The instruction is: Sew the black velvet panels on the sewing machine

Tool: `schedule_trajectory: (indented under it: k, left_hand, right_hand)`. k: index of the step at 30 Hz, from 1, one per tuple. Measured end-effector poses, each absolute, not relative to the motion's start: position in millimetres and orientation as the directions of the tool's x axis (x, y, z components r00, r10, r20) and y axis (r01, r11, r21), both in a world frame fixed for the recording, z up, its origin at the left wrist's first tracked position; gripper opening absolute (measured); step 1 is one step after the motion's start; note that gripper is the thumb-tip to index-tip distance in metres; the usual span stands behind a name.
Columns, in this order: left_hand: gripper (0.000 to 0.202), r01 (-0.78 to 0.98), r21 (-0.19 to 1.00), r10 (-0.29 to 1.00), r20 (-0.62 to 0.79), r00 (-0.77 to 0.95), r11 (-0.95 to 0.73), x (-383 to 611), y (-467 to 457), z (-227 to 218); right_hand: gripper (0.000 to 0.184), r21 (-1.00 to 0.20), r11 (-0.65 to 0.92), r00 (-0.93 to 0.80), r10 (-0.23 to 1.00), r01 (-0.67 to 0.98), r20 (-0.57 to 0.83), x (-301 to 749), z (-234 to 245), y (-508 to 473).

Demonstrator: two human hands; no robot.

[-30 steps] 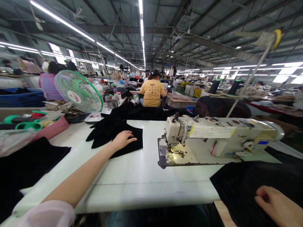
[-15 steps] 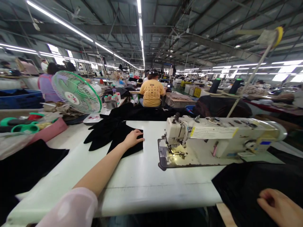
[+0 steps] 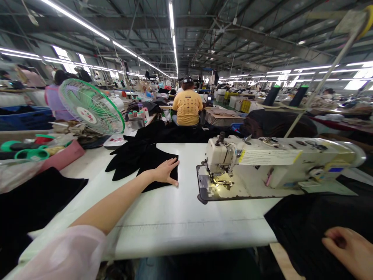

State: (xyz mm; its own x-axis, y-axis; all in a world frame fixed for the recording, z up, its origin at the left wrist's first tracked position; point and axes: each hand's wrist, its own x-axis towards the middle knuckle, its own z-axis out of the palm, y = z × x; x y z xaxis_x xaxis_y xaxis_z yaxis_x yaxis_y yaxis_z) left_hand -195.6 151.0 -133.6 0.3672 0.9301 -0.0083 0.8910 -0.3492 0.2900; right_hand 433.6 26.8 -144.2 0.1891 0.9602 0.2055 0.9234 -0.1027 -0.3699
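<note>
My left hand (image 3: 167,171) lies with thumb and fingers apart on the right edge of a cut black fabric piece (image 3: 153,153). That piece overlaps other black pieces (image 3: 124,159) fanned out on the pale tabletop. To the right stands a sewing machine (image 3: 262,151), its lamp lit at the needle plate (image 3: 217,188); neither hand touches it. At the lower right, my right hand (image 3: 349,247) is curled, thumb near the fingertips, on a larger spread of black fabric (image 3: 305,217). It seems to pinch this cloth, though the fingertips blend into it.
A green-rimmed fan (image 3: 91,109) stands at the left behind thread cones and a pink box (image 3: 62,155). More black fabric (image 3: 35,198) covers the left table edge. A co-worker in a yellow shirt (image 3: 187,107) sits ahead. A thread stand pole (image 3: 323,85) rises behind the machine.
My left thumb has spread away from the fingers, and the hand now lies flatter on the black piece. My right hand stays curled on its fabric. The view has shifted slightly.
</note>
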Motion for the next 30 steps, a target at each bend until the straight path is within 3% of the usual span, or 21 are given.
schedule_trajectory:
  k: [2,7,15,21,23,30]
  left_hand:
    - [0.115,0.888,0.310,0.938,0.035,0.346,-0.339,-193,147,-134]
    - [0.063,0.887,0.393,0.964,0.199,0.175,-0.242,-193,140,-135]
    - [0.042,0.894,0.441,0.968,0.247,-0.033,-0.082,-192,171,-134]
    - [0.030,0.896,0.393,0.965,0.232,0.120,-0.205,-190,179,-125]
    - [0.032,0.898,0.367,0.960,0.224,0.168,-0.243,-190,175,-127]
    - [0.073,0.924,0.280,0.963,0.140,0.229,-0.260,-193,158,-131]
  right_hand:
    - [0.011,-0.427,-0.143,0.202,0.975,0.893,0.096,421,-125,23]
    - [0.011,-0.445,-0.199,0.221,0.975,0.873,-0.003,409,-105,16]
    - [0.012,-0.445,-0.185,0.218,0.976,0.877,0.024,415,-113,17]
    - [0.011,-0.420,-0.267,0.290,0.957,0.867,-0.009,406,-108,15]
    - [0.010,-0.421,-0.253,0.278,0.961,0.871,-0.002,409,-112,16]
    - [0.011,-0.445,-0.244,0.279,0.960,0.862,0.013,416,-120,18]
